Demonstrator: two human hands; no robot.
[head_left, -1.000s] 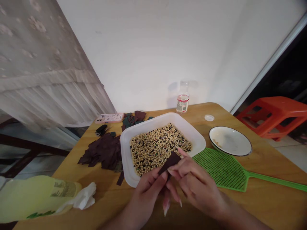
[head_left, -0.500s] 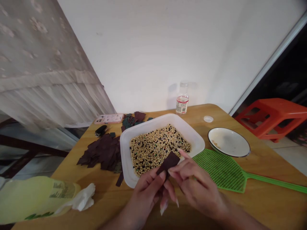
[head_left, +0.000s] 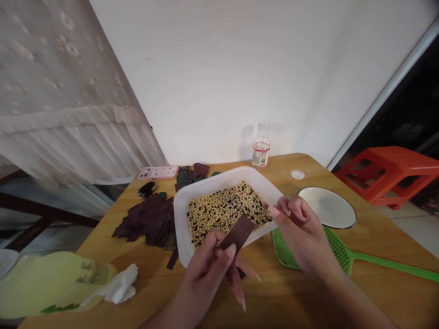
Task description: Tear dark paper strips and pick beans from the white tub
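Note:
My left hand (head_left: 212,269) pinches a flat dark brown strip (head_left: 240,232) between thumb and fingers, in front of the near edge of a white plastic tub (head_left: 181,228). The other fingers of that hand stretch out below, with a bit of another dark piece showing beside them. Small cream, black and a few coloured beads (head_left: 222,208) cover the floor of the tub. My right hand (head_left: 302,233) hovers at the tub's right edge, apart from the strip. Its thumb and forefinger are pressed together; whatever lies between them is too small to make out.
Left of the tub lies a heap of dark brown strips (head_left: 147,221), with green and brown pieces (head_left: 192,174) behind. A phone (head_left: 159,172), black key fob (head_left: 146,188), clear bottle (head_left: 261,148), white cap (head_left: 297,175), enamel plate (head_left: 325,205), green fly swatter (head_left: 384,261) and yellowish jug (head_left: 51,283) surround it.
My right hand has left the strip and moved up and right to the tub's edge. My left hand still holds the strip, in nearly the same place.

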